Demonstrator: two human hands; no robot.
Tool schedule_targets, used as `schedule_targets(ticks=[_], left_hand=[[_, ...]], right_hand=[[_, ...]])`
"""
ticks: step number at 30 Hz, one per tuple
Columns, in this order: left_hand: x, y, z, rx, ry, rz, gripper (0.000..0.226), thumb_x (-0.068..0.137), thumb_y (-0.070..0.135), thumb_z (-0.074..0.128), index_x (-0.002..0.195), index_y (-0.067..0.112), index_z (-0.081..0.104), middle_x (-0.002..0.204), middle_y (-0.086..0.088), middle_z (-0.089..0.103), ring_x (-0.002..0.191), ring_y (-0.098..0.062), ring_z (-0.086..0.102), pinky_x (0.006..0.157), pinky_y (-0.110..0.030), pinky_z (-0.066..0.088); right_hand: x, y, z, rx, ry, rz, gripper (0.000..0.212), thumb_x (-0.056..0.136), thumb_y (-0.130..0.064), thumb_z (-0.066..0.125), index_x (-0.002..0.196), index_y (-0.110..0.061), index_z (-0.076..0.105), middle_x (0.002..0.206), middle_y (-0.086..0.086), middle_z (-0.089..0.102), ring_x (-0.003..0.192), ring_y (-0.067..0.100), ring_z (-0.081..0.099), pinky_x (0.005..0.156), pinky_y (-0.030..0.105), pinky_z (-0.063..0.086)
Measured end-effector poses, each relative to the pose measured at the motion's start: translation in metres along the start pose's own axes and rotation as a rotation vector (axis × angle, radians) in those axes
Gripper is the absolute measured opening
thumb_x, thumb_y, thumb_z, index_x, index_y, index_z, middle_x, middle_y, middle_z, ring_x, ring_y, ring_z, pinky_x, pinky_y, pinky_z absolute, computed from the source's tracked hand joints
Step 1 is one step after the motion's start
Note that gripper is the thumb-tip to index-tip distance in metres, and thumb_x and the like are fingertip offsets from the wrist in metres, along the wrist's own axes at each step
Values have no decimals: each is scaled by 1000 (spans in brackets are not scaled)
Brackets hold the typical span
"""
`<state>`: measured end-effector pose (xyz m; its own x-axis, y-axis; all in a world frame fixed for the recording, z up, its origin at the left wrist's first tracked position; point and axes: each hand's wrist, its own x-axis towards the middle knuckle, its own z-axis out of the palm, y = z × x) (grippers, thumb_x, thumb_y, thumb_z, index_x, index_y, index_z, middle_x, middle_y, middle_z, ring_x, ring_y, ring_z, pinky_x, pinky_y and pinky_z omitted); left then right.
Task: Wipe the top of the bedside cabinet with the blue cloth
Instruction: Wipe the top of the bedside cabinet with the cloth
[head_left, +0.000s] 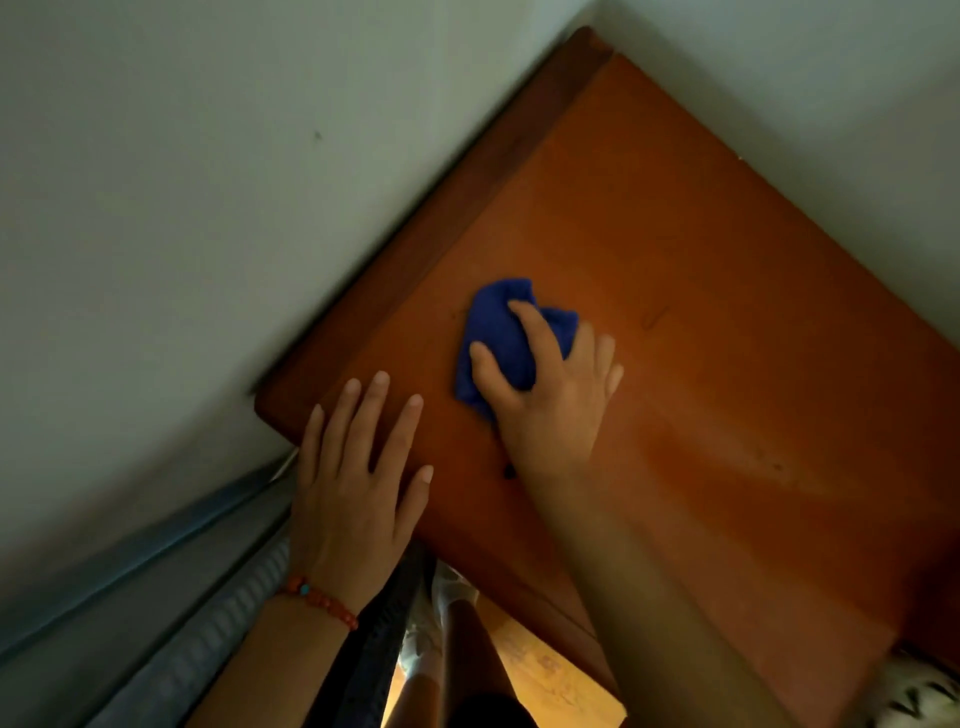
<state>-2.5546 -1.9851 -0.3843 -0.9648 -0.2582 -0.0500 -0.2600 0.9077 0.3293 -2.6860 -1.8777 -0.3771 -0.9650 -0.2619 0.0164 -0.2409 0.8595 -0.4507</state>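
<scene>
Pressing the bunched blue cloth (498, 338) flat under my right hand (550, 400), fingers curled over it mid-top on the bedside cabinet (701, 322), I judge overlapping strokes toward the far wall best, left hand (353, 483) spread, bracing the near-left corner.

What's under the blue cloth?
The orange wooden cabinet top. The right hand presses the blue cloth onto it, so the wood directly beneath is hidden.
</scene>
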Motion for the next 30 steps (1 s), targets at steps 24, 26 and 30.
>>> schedule_targets(ticks=[24, 26, 30], left_hand=[[-28, -31, 0, -2, 105, -55, 59, 87, 41, 39, 135, 7, 35, 142, -25, 34, 131, -35, 24, 103, -53, 20], [-34, -29, 2, 3, 109, -74, 60, 86, 41, 39, 135, 7, 34, 142, -25, 34, 131, -34, 23, 102, -54, 20], [-41, -25, 3, 21, 95, -89, 61, 86, 42, 38, 136, 8, 32, 143, -23, 33, 131, -33, 22, 102, -54, 18]], right_hand=[[-26, -35, 15, 41, 45, 55, 54, 80, -58, 49, 123, -25, 53, 112, 13, 54, 99, 30, 44, 83, 37, 28], [-67, -34, 12, 22, -15, -11, 54, 78, -58, 46, 121, -25, 54, 107, 12, 55, 94, 26, 43, 79, 36, 28], [-48, -35, 14, -15, -37, -137, 52, 78, -57, 47, 115, -22, 60, 101, 13, 58, 90, 30, 46, 74, 32, 22]])
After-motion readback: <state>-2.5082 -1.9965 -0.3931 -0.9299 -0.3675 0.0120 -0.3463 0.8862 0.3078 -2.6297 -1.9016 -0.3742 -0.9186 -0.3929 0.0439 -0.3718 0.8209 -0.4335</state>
